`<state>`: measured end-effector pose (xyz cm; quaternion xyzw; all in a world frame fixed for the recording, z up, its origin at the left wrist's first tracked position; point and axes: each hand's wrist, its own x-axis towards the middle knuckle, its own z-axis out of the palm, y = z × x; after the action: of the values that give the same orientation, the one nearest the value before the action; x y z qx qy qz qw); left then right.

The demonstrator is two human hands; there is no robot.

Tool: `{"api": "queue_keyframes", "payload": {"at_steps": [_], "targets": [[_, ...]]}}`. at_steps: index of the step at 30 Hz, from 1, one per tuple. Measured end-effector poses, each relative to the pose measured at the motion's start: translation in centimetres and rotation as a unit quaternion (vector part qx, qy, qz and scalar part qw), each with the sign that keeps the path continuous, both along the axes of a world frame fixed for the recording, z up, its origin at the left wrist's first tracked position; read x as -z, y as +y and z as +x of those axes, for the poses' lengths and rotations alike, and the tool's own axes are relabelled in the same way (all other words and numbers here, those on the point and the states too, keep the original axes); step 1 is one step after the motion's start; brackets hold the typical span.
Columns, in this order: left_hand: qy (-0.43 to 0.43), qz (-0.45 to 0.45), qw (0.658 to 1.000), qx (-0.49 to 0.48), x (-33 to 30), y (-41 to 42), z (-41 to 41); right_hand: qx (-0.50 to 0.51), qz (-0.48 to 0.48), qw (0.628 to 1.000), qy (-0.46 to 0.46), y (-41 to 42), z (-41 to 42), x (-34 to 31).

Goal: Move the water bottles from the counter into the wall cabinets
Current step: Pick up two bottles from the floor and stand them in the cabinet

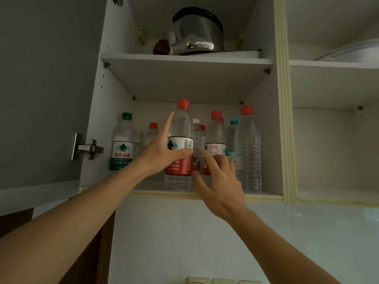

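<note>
A red-capped water bottle (180, 144) with a red and white label stands at the front of the wall cabinet's lower shelf (164, 193). My left hand (162, 152) holds it, thumb across the label and fingers behind it. My right hand (219, 181) is open just right of that bottle, its fingers spread and reaching toward a red-capped bottle (215, 140) behind. Several more bottles stand on the shelf: a green-capped one (123, 142) at the left, a blue-capped one (232, 138), and a tall red-capped one (248, 148) at the right.
A steel kettle (194, 33) sits on the upper shelf. The cabinet door (41, 89) hangs open at the left with its hinge (86, 148). A second open compartment (332, 150) lies to the right, with a white dish (352, 52) above. White wall tiles (184, 232) lie below.
</note>
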<state>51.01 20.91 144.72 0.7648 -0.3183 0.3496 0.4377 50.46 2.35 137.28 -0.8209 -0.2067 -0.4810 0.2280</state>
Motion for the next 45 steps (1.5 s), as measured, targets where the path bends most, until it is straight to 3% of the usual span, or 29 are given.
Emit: {"api": "queue_keyframes", "payload": {"at_steps": [4,8,12,17,24,30,38,45], "targets": [[0.015,0.015,0.999,-0.04,-0.1,1.8,0.7,0.096,0.022,0.995,0.002,1.3,0.1,-0.2],[0.025,0.004,0.995,-0.094,0.2,4.1,2.1,0.128,0.064,0.988,0.061,2.3,0.6,-1.0],[0.016,-0.008,0.993,-0.116,0.7,5.7,3.3,0.078,0.165,0.976,0.116,2.9,0.9,-2.4],[0.016,-0.028,0.994,-0.103,1.2,6.3,4.1,-0.004,0.237,0.969,0.066,2.7,0.9,-1.8],[0.027,-0.022,0.994,-0.102,1.0,6.8,4.1,-0.011,0.239,0.958,0.157,2.7,1.7,-3.5],[0.021,-0.017,0.989,-0.142,0.8,7.0,4.6,0.021,0.211,0.961,0.18,2.6,2.4,-4.2],[-0.006,-0.003,0.96,-0.281,1.1,7.5,6.1,-0.092,0.141,0.965,0.203,6.3,3.5,-4.7],[-0.03,-0.05,0.957,-0.286,2.3,8.6,7.4,-0.078,0.074,0.961,0.253,9.3,5.4,-6.5]]}}
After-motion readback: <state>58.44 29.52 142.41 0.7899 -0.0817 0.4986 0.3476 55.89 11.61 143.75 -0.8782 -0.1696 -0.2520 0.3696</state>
